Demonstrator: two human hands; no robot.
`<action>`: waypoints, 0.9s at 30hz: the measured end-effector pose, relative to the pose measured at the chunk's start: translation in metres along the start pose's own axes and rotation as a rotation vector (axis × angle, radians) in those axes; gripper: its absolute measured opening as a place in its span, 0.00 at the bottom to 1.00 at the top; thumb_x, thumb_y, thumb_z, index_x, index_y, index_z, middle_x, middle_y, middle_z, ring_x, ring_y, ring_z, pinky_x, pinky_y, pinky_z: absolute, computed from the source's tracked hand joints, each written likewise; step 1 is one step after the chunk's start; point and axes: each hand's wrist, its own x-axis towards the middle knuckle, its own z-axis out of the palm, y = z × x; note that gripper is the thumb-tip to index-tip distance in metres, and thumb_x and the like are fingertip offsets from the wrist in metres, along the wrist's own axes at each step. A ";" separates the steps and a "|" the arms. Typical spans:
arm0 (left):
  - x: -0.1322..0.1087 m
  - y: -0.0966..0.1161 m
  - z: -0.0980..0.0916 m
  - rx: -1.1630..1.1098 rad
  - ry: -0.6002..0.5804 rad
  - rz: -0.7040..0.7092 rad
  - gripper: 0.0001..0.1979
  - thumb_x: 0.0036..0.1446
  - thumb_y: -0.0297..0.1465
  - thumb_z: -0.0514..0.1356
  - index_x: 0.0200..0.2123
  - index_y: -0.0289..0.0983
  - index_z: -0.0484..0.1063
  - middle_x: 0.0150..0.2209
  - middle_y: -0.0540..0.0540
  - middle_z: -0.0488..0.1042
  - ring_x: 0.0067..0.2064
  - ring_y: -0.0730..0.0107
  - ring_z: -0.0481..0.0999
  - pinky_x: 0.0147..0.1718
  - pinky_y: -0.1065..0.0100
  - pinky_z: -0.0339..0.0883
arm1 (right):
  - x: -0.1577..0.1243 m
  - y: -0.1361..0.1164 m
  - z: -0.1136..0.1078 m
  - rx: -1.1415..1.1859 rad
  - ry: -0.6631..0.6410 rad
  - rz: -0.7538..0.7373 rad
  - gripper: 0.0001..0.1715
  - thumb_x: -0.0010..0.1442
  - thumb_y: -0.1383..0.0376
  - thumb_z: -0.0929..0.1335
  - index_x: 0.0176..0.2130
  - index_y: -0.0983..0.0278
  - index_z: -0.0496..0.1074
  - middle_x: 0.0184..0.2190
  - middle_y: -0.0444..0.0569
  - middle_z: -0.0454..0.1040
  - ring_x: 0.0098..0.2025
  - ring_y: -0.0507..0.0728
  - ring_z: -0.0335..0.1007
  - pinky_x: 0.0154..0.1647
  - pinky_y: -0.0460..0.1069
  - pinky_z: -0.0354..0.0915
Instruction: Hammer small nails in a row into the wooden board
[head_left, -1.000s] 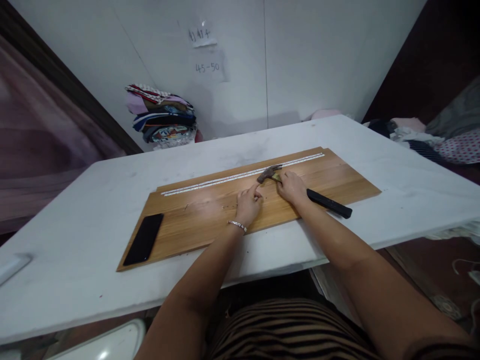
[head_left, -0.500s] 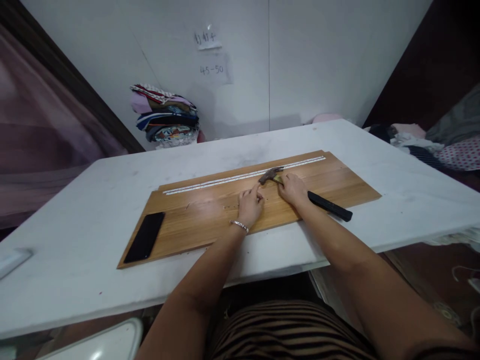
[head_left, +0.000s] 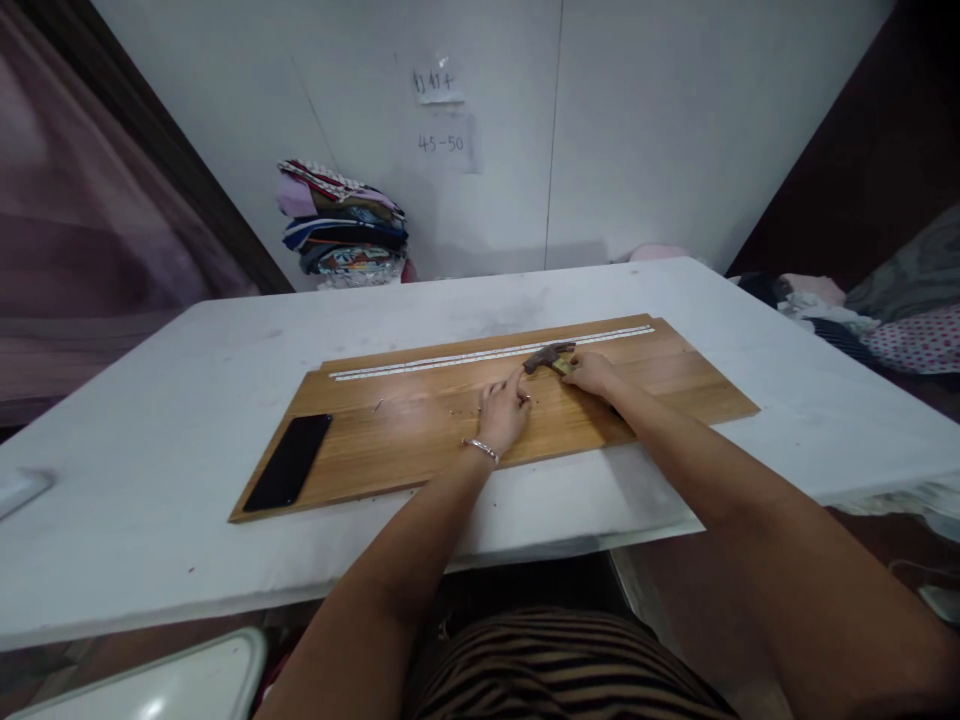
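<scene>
A claw hammer (head_left: 549,356) is in my right hand (head_left: 591,373), whose fingers are wrapped around it close to the head. The black lower handle is mostly hidden behind my right hand and forearm. My left hand (head_left: 502,410) rests on the wooden board (head_left: 420,440) with its fingers drawn together and the index fingertip just under the hammer head. What those fingers pinch, if anything, is too small to make out. Along the board's far side run two thin white strips (head_left: 450,360). A small nail (head_left: 379,405) lies left of my left hand, and tiny dark bits are scattered nearby.
A black phone (head_left: 289,462) lies on the board's left end. The board is on a white-covered table (head_left: 150,400). Folded clothes (head_left: 345,220) are stacked at the back left by the wall. More fabric (head_left: 915,335) is piled to the right. A white stool (head_left: 187,680) stands below left.
My right hand has shifted slightly and its forearm now covers the hammer's black handle, which was visible before. My left hand stays at the same spot on the board. The view has tilted slightly.
</scene>
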 end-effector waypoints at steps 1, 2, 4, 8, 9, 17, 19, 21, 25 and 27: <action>0.000 0.000 0.000 -0.002 0.001 0.000 0.33 0.58 0.23 0.59 0.67 0.40 0.65 0.43 0.47 0.83 0.54 0.59 0.76 0.61 0.56 0.57 | 0.000 0.001 -0.001 0.041 -0.009 -0.004 0.11 0.53 0.63 0.74 0.38 0.64 0.81 0.34 0.52 0.81 0.39 0.62 0.77 0.38 0.49 0.66; 0.000 0.000 0.000 -0.003 0.000 -0.002 0.33 0.58 0.23 0.60 0.67 0.40 0.65 0.43 0.47 0.83 0.54 0.59 0.76 0.61 0.56 0.57 | -0.001 0.002 -0.003 0.094 -0.019 -0.011 0.10 0.51 0.64 0.75 0.36 0.64 0.81 0.32 0.49 0.81 0.37 0.61 0.76 0.36 0.49 0.65; 0.000 -0.001 0.001 -0.005 0.000 -0.004 0.32 0.58 0.23 0.60 0.67 0.40 0.66 0.43 0.47 0.83 0.54 0.59 0.76 0.61 0.56 0.57 | -0.004 0.004 -0.004 0.249 -0.047 -0.023 0.10 0.47 0.67 0.75 0.34 0.63 0.80 0.29 0.46 0.79 0.34 0.58 0.75 0.35 0.48 0.65; 0.001 -0.005 0.005 -0.011 0.003 0.012 0.32 0.59 0.24 0.60 0.67 0.42 0.65 0.43 0.47 0.83 0.54 0.60 0.76 0.62 0.56 0.56 | -0.017 0.011 -0.006 0.570 -0.085 0.052 0.08 0.44 0.69 0.75 0.30 0.64 0.77 0.25 0.42 0.77 0.29 0.54 0.72 0.30 0.46 0.65; 0.001 -0.005 0.006 -0.010 0.003 0.015 0.32 0.59 0.24 0.60 0.67 0.42 0.65 0.43 0.47 0.83 0.54 0.60 0.76 0.62 0.56 0.56 | -0.021 0.012 -0.005 0.611 -0.079 0.091 0.09 0.43 0.70 0.75 0.29 0.64 0.76 0.23 0.42 0.76 0.28 0.54 0.71 0.28 0.46 0.64; 0.000 -0.003 0.004 -0.015 -0.018 0.007 0.31 0.59 0.25 0.60 0.67 0.41 0.65 0.44 0.47 0.83 0.55 0.59 0.75 0.63 0.55 0.56 | -0.043 0.011 0.006 0.870 -0.069 0.130 0.16 0.44 0.77 0.73 0.29 0.62 0.66 0.17 0.40 0.71 0.18 0.50 0.66 0.19 0.43 0.62; 0.001 -0.003 0.005 -0.019 -0.017 0.010 0.31 0.59 0.25 0.59 0.67 0.41 0.65 0.45 0.47 0.83 0.55 0.59 0.75 0.63 0.56 0.55 | -0.045 0.010 0.006 0.900 -0.045 0.149 0.19 0.44 0.78 0.73 0.31 0.62 0.64 0.17 0.39 0.70 0.18 0.50 0.67 0.19 0.43 0.63; 0.001 -0.004 0.006 -0.016 -0.013 0.008 0.31 0.60 0.26 0.59 0.66 0.41 0.65 0.45 0.47 0.83 0.55 0.60 0.75 0.63 0.56 0.55 | -0.046 0.011 0.005 0.942 -0.061 0.179 0.21 0.45 0.79 0.73 0.32 0.61 0.63 0.18 0.39 0.71 0.18 0.50 0.68 0.20 0.43 0.66; 0.002 -0.006 0.009 -0.017 -0.002 0.022 0.29 0.60 0.25 0.59 0.66 0.40 0.66 0.46 0.47 0.83 0.56 0.61 0.75 0.63 0.57 0.56 | -0.047 0.013 0.003 1.025 -0.177 0.180 0.21 0.47 0.77 0.74 0.33 0.60 0.62 0.20 0.42 0.74 0.19 0.51 0.71 0.20 0.43 0.68; 0.002 -0.006 0.010 -0.016 0.000 0.026 0.29 0.61 0.25 0.59 0.65 0.40 0.66 0.45 0.47 0.83 0.55 0.61 0.75 0.63 0.57 0.56 | -0.049 0.014 0.002 1.055 -0.192 0.130 0.20 0.47 0.75 0.74 0.33 0.61 0.62 0.20 0.41 0.73 0.18 0.50 0.69 0.18 0.43 0.65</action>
